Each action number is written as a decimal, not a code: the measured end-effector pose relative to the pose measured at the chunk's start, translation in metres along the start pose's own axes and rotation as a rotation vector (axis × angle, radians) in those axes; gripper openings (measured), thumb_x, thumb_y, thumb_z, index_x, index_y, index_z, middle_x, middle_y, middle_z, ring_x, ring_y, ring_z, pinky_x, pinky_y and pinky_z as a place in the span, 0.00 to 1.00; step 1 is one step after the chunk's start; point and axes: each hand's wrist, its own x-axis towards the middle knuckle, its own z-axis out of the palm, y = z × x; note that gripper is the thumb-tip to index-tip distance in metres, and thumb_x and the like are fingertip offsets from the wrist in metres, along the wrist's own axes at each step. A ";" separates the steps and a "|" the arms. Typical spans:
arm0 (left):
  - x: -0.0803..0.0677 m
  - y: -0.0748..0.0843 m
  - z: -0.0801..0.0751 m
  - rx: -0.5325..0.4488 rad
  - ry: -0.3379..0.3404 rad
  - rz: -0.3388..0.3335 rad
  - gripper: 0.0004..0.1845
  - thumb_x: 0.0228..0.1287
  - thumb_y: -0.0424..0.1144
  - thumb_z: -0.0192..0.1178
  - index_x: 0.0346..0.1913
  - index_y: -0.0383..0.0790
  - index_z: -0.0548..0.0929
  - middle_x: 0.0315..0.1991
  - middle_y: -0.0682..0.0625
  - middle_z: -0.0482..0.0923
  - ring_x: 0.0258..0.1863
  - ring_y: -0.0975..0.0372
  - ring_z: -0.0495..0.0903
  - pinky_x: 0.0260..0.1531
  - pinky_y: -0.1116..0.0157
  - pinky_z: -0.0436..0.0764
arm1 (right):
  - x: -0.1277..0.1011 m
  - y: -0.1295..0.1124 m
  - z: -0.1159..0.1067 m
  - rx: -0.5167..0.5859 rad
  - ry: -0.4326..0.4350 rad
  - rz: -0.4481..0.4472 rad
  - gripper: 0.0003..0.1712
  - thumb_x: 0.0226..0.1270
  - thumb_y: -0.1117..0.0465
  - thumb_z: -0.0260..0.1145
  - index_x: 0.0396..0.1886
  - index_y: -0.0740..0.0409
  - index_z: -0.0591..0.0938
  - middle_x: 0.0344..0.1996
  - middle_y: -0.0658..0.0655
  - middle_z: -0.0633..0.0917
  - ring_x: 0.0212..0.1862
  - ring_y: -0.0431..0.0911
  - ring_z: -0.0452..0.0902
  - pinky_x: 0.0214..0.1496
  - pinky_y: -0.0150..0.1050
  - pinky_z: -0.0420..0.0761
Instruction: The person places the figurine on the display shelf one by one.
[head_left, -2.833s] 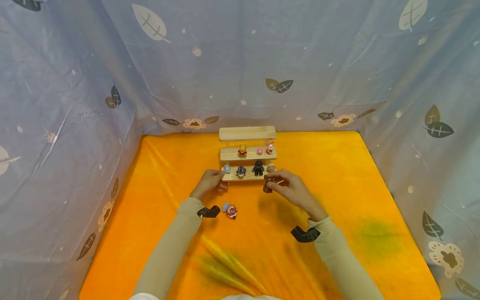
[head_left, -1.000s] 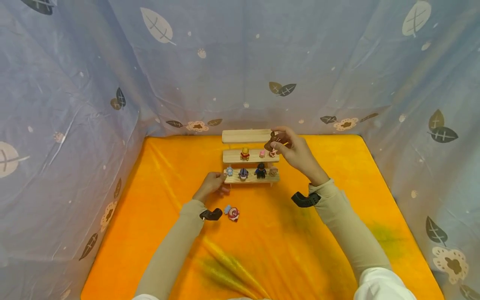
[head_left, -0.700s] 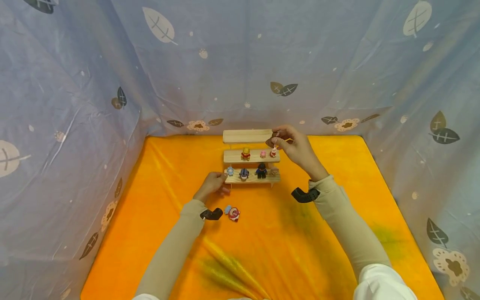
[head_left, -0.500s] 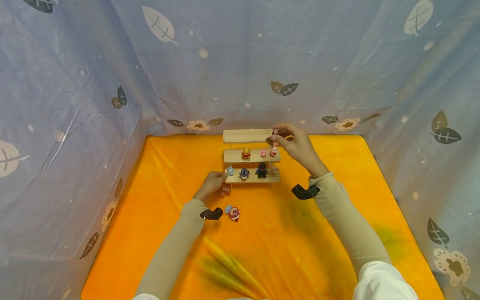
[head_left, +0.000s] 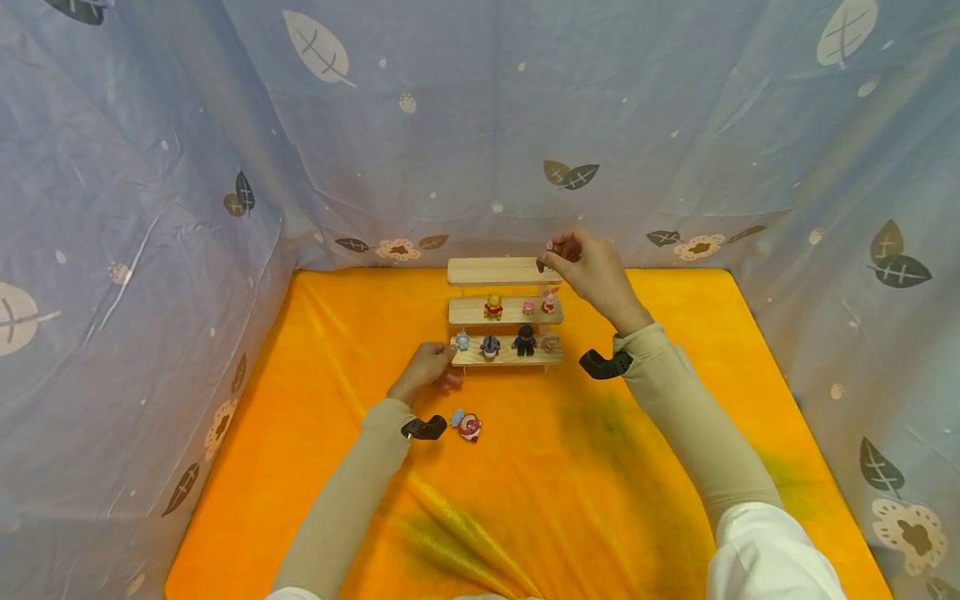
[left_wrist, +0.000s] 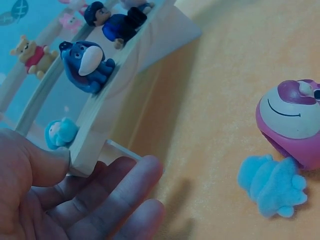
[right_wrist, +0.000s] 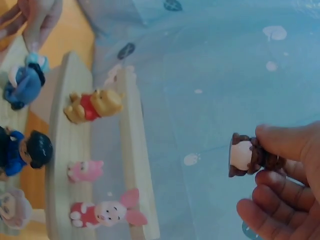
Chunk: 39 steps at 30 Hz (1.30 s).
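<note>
With thumb and fingertips my right hand [head_left: 596,271] pinches a small brown figurine with a pale belly [right_wrist: 242,155], above the right end of the top tier. My left hand [head_left: 423,371] holds the left end of the three-tier wooden display shelf [head_left: 491,270], thumb on the bottom board and fingers beneath it. On the middle tier sit a Winnie the Pooh figurine [right_wrist: 93,106], a small pink figurine [right_wrist: 86,171] and a Piglet figurine [right_wrist: 107,212]. The bottom tier bears a light blue figurine [left_wrist: 61,133], an Eeyore figurine [left_wrist: 86,67], a black-haired figurine [head_left: 524,340] and a pale one [head_left: 551,342].
A pink-and-white bear figurine [head_left: 470,427] lies on the orange cloth [head_left: 645,517] in front of the shelf, with a light blue fuzzy piece [left_wrist: 272,185] against it. Patterned curtains [head_left: 420,142] enclose the back and both sides.
My right hand has lifted the brown figurine from in front of the bottom tier to above the top tier's right end, turning it on the way. My left hand has stayed on the shelf.
</note>
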 end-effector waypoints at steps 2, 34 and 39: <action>0.000 0.000 0.000 -0.001 -0.001 0.001 0.25 0.83 0.46 0.46 0.71 0.32 0.71 0.39 0.34 0.88 0.30 0.55 0.90 0.32 0.57 0.90 | 0.005 0.001 0.000 -0.051 0.018 0.013 0.17 0.71 0.56 0.68 0.51 0.62 0.80 0.39 0.62 0.86 0.39 0.53 0.79 0.42 0.45 0.78; 0.000 -0.002 0.000 -0.023 -0.012 -0.023 0.26 0.82 0.47 0.46 0.72 0.33 0.69 0.42 0.35 0.88 0.27 0.60 0.88 0.30 0.60 0.89 | 0.036 0.016 0.035 -0.237 0.024 0.194 0.16 0.74 0.54 0.65 0.51 0.60 0.78 0.44 0.61 0.86 0.43 0.55 0.84 0.47 0.49 0.84; 0.001 -0.002 -0.001 -0.016 -0.012 -0.026 0.26 0.82 0.48 0.46 0.71 0.33 0.71 0.41 0.35 0.88 0.28 0.59 0.89 0.31 0.60 0.89 | 0.037 0.018 0.039 -0.262 0.039 0.184 0.15 0.74 0.54 0.65 0.50 0.60 0.78 0.43 0.61 0.87 0.42 0.55 0.85 0.43 0.49 0.85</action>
